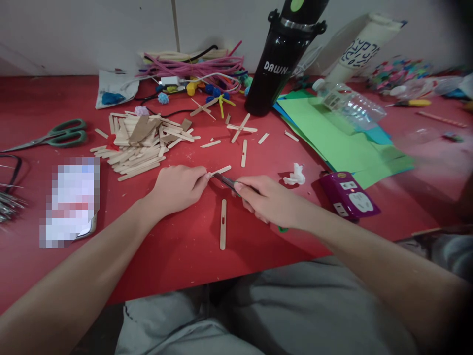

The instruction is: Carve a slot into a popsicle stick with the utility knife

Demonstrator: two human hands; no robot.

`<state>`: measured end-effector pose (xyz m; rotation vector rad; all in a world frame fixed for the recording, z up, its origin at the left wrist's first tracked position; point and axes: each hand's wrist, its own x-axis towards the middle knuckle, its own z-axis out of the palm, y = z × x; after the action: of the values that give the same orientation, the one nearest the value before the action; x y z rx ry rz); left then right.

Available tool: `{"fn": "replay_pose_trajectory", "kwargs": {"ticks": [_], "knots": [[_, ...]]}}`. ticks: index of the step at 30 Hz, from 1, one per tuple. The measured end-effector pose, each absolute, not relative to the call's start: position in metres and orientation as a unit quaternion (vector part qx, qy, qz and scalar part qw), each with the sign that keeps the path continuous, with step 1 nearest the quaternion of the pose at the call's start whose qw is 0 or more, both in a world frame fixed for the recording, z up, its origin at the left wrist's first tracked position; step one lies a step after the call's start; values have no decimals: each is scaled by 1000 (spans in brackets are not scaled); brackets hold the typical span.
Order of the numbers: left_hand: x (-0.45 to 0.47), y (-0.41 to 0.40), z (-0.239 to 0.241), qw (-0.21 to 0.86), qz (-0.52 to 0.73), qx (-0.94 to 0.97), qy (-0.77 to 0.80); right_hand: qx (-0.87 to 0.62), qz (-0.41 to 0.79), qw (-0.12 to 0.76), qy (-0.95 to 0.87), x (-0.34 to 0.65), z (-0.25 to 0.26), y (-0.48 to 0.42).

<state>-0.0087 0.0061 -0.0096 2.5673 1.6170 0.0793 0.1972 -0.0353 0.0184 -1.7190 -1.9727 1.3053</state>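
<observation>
My left hand (181, 187) is closed, pinching a wooden craft stick (223, 170) between thumb and fingers just above the red table. My right hand (266, 197) is wrapped round what looks like a pair of scissors (226, 182); bits of green handle show beneath the palm. The dark blades point left and meet the craft stick close to my left fingertips. Most of the handle is hidden by my hand. In front of both hands lies a slotted craft stick (223, 224). Another notched stick (244, 153) lies farther back.
A pile of craft sticks (142, 143) lies behind my left hand, with green-handled scissors (66, 134) and a phone (74, 202) at left. Crossed sticks (242, 128), a black bottle (279, 64), green paper (314, 123) and a purple socket box (349, 195) stand or lie rearward and right.
</observation>
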Motion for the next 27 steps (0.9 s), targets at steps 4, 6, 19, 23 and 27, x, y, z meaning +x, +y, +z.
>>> {"fn": "replay_pose_trajectory", "kwargs": {"ticks": [4,6,19,23,27], "knots": [[-9,6,-9,59,31,845,531,-571,449,121,-677,198,18,-36],[-10,6,-9,61,31,844,532,-570,449,122,-677,198,18,-36],[-10,8,-9,80,43,841,533,-584,466,104,-656,203,18,-39],[-10,8,-9,80,46,838,537,-565,502,129,-642,207,14,-40],[-9,8,-7,89,45,837,538,-558,462,160,-670,205,10,-39]]}}
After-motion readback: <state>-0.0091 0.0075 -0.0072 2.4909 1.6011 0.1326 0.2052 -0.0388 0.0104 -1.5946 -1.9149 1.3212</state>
